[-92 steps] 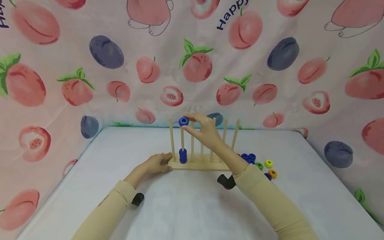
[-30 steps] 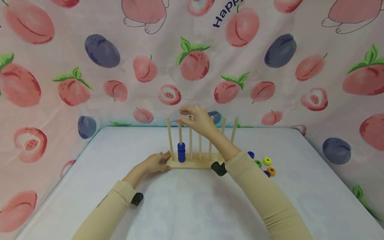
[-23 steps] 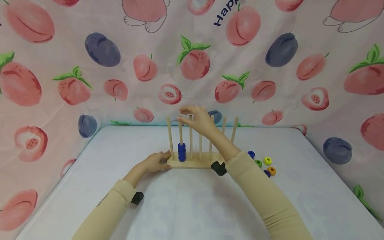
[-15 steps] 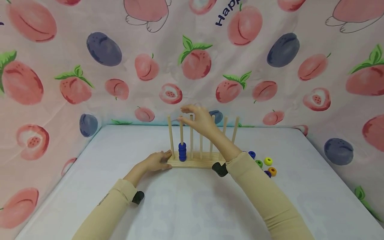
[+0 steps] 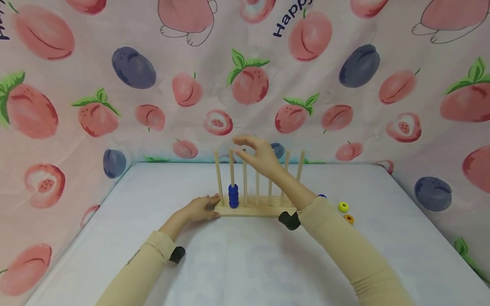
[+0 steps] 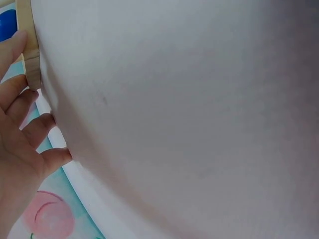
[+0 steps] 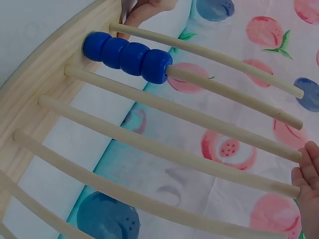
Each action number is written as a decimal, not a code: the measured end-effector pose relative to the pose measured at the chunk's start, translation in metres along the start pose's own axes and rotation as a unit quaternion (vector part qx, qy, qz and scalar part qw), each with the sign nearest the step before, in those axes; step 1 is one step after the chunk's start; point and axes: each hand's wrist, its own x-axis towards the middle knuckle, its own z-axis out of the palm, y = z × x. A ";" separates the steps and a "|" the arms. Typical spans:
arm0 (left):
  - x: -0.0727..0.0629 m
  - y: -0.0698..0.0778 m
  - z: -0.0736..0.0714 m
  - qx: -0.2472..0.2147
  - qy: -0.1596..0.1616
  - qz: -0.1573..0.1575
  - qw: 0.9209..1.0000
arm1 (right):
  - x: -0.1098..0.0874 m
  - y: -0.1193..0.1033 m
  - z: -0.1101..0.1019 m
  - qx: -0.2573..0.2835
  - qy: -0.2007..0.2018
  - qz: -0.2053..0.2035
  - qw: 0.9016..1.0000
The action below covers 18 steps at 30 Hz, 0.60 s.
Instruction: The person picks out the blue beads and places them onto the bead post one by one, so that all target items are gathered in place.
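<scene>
A wooden peg stand [image 5: 264,210] with a row of upright pegs sits towards the back of the table. Several blue beads [image 5: 233,196] are stacked at the foot of its second peg from the left; the right wrist view shows this stack of beads [image 7: 127,57] against the base. My left hand [image 5: 197,208] grips the left end of the base, thumb at the front and fingers at the end and behind. Beside the peg tops, just right of the second peg, my right hand [image 5: 264,159] is raised with thumb and fingers apart, holding nothing.
Loose beads lie right of the stand: a yellow bead [image 5: 343,207], an orange bead [image 5: 348,219] and a blue bead [image 5: 322,196] partly behind the right sleeve [image 5: 344,242]. A fruit-print cloth [image 5: 214,102] hangs behind the white table [image 5: 237,263].
Three seconds ago my right hand held a blue bead at the second peg's top; now that bead is on the stack. The hand has since drawn slightly right. My left hand stays put.
</scene>
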 end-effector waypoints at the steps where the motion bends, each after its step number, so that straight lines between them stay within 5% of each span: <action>1: 0.000 0.000 0.000 -0.001 0.000 -0.001 1.000 | -0.001 0.000 0.000 0.001 -0.001 -0.003 1.000; 14: 0.003 -0.013 0.006 -0.028 0.007 0.025 0.999 | -0.010 -0.008 -0.008 0.003 0.000 -0.060 0.998; 18: 0.002 -0.010 0.004 -0.026 0.005 0.011 1.000 | -0.014 -0.014 -0.013 0.003 0.014 -0.088 0.996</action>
